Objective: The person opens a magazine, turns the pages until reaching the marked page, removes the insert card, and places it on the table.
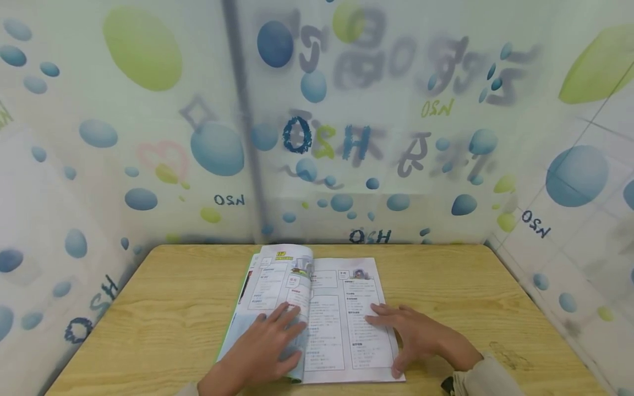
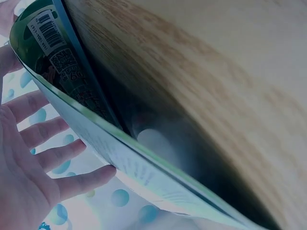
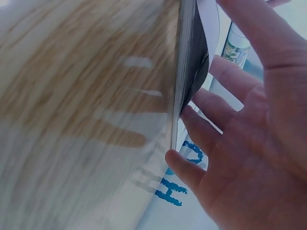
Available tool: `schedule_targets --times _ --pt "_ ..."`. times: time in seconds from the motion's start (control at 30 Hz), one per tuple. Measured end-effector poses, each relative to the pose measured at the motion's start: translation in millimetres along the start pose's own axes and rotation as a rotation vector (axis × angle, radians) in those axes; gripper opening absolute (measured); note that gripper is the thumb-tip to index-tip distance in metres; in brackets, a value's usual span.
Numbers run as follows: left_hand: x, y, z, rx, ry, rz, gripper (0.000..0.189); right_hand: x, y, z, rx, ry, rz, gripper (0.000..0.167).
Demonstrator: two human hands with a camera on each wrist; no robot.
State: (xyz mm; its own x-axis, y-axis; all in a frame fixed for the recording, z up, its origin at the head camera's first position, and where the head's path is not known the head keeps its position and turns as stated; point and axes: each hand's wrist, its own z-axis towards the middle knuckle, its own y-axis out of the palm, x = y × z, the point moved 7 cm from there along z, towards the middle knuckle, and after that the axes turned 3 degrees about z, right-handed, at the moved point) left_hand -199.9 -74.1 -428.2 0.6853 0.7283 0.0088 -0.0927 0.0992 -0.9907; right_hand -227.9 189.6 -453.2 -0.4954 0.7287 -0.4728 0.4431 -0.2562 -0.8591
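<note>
An open magazine-like book (image 1: 324, 330) with printed text and small coloured pictures lies on the table. Across its left page, near the spine, my left hand (image 1: 267, 344) rests with fingers spread. In the left wrist view the left fingers (image 2: 86, 181) touch the pages, and a green back cover with a barcode (image 2: 48, 31) shows underneath. My right hand (image 1: 421, 335) lies over the right page's outer edge, its thumb near the lower right corner. Seen from the right wrist, the extended right fingers (image 3: 206, 127) meet the book's edge, where a page bows away from the stack.
The wooden table (image 1: 163, 308) extends on both sides of the book. Behind it and at the sides stand pale walls (image 1: 317, 214) printed with blue and green drops and reversed H2O lettering. A dark mark (image 1: 507, 355) is on the table at the right.
</note>
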Motion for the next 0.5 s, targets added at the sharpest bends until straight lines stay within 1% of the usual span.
schedule_targets --times 0.17,0.3,0.5 --pt "0.7 0.1 -1.2 0.004 -0.005 -0.007 0.043 1.0 0.0 1.5 -0.005 0.009 0.016 0.104" --pt "1.7 0.5 -1.7 0.010 -0.008 -0.018 0.043 0.6 -1.4 2.5 0.004 -0.004 0.006 0.104" --pt "3.5 0.8 -1.4 0.023 -0.010 -0.008 0.045 -1.9 -4.7 2.8 -0.001 0.009 0.014 0.103"
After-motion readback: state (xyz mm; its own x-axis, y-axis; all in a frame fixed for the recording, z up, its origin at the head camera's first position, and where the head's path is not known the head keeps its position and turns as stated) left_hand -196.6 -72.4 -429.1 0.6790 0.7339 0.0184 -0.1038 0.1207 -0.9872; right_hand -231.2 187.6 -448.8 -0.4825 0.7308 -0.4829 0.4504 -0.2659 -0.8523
